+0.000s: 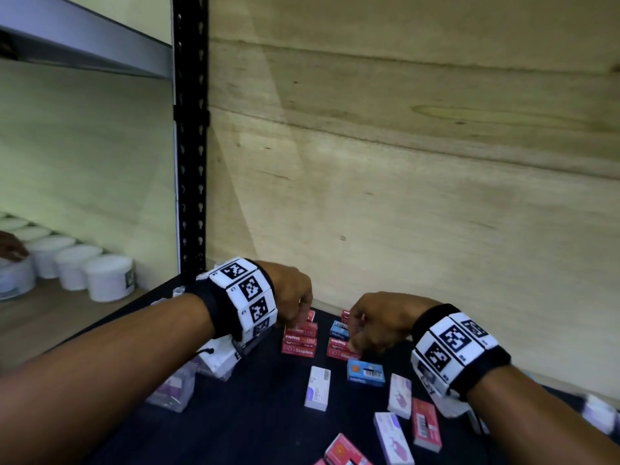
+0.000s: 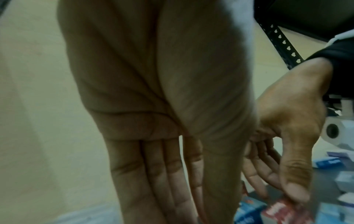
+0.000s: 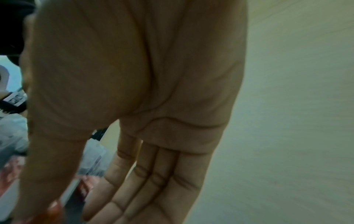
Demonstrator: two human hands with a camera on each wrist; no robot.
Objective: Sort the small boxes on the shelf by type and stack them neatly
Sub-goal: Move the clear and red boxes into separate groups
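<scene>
Both hands work at the far end of the dark shelf (image 1: 235, 414), close to the wooden back wall (image 1: 402, 162). The left hand (image 1: 292, 295) rests with straight fingers on the left stack of red boxes (image 1: 299, 338). The right hand (image 1: 375, 322) reaches down to the right stack (image 1: 342, 349), where a blue box (image 1: 338, 328) lies on top of red ones; its fingers are extended, the thumb touches a red box, and it clasps nothing firmly.

The red boxes carry the word "Staples" in white. The loose blue box (image 1: 365, 372) shows a barcode, and its small print is not readable. White and purple boxes (image 1: 317, 387) lie scattered nearer, well apart from the stacks.

These boxes look like stiff cardboard, small and probably heavy for their size. The smooth faces may slide, so a pinch on the two long sides seems best.
</scene>
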